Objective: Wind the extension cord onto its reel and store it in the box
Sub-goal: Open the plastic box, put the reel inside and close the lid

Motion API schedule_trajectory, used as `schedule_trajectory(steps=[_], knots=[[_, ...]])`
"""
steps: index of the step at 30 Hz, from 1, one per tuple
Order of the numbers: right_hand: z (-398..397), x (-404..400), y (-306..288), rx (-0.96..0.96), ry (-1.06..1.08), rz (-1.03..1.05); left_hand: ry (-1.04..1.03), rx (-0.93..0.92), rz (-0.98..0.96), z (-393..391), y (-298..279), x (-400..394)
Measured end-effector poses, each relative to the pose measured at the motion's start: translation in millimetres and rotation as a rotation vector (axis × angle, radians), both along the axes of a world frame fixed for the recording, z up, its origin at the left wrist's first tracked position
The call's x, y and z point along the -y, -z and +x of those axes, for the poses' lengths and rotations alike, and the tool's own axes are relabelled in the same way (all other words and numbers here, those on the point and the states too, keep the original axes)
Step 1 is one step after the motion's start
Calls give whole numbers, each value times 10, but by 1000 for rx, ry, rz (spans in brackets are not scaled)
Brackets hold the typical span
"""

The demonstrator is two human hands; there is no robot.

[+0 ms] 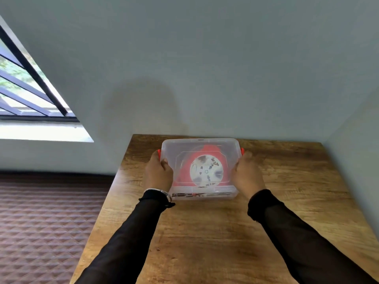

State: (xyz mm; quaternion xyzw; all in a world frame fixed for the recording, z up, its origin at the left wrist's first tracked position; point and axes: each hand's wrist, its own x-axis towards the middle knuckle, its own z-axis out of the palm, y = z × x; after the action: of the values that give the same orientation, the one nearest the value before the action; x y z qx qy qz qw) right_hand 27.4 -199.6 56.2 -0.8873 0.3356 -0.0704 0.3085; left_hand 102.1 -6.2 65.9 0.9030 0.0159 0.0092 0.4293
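Observation:
A clear plastic box [174, 146] with its lid on stands at the far middle of the wooden table [205, 232], close to the wall. Through the lid I see the red cord reel [185, 171] with its round white socket face [206, 171] lying flat inside. The cord itself cannot be made out. Red latches [159, 153] sit at both short ends of the box. My left hand [159, 174] grips the left end at the latch. My right hand [247, 173] grips the right end the same way.
A grey-blue wall rises right behind the box and along the table's right side. A barred window [26, 89] is at the far left. Left of the table lies a brown quilted surface [45, 218].

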Motion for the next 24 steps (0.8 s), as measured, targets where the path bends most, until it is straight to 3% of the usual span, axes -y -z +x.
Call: schedule_trajectory(steps=[6,10,18,21,24], knots=[[611,72,-64,17,5,86,-31,15,34,688,62,89],[922,153,-73,40,10,83,-15,124,35,1034,79,201],[1077,203,-6,42,53,62,37,252,114,1217,177,250],[1078,225,-34,25,37,73,92,318,240,1186,90,248],[993,314,-83,-3,-37,46,332,537,511,1129,-76,304]])
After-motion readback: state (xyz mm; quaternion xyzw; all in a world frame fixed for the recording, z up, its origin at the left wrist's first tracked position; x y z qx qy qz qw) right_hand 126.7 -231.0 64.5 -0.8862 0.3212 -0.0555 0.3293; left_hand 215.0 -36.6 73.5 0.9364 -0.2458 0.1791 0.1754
